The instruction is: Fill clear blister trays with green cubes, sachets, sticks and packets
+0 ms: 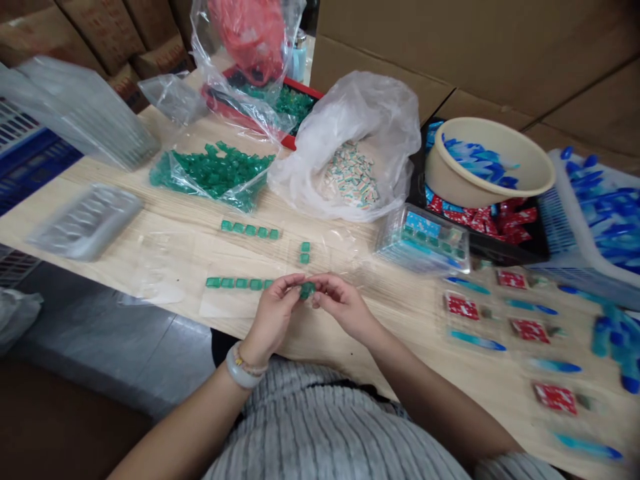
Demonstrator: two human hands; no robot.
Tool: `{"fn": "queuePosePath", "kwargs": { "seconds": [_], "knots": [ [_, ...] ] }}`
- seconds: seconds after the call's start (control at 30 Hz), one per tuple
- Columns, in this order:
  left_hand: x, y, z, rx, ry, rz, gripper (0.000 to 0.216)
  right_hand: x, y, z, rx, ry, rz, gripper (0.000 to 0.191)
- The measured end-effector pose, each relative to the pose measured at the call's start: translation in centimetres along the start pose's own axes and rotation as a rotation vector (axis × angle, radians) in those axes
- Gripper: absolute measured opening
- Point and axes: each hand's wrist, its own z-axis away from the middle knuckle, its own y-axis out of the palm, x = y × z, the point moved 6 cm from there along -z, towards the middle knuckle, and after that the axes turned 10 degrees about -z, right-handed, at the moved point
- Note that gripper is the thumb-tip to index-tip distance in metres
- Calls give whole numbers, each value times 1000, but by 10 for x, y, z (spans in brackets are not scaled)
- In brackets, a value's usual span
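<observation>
"Two bare hands at work. What are they gripping?"

"Left to right: a row of translucent green cubes [241, 283] lies beside the left fingers; then the left hand [277, 310] and right hand [343, 308], fingertips closed around a similar small green piece [307, 290], between them."

"How is it best handled?"

"Lightly, I'd say, pinched from opposite sides; a hard squeeze might make it slip."

"And the containers?"

"Beyond the fingers, leftward, a clear plastic bag [245, 193] of loose green pieces [215, 167]; behind, a red-rimmed tray [289, 141] with more. Beyond and rightward, a cloudy white plastic bag [305, 177] of tiny pale pieces [351, 175]. Farther right, a round cream tub [460, 180] of blue pieces [480, 163] above a black tray [541, 248] of red packets [517, 217]; rightmost, a white plastic basket [585, 227], also holding blue pieces."
</observation>
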Motion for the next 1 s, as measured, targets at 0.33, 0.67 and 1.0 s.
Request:
{"fn": "queuePosePath", "kwargs": {
  "seconds": [0.33,0.67,1.0],
  "knots": [
    [-32,3,13,-184,647,-892,22,-14,5,8,-3,135,-204,20],
    [-7,4,6,36,580,-1333,20,-2,4,-34,31,-425,819,20],
    [-13,-19,-1,118,344,-694,38,-5,4,-33,107,-350,1005,36]
  ]
}}
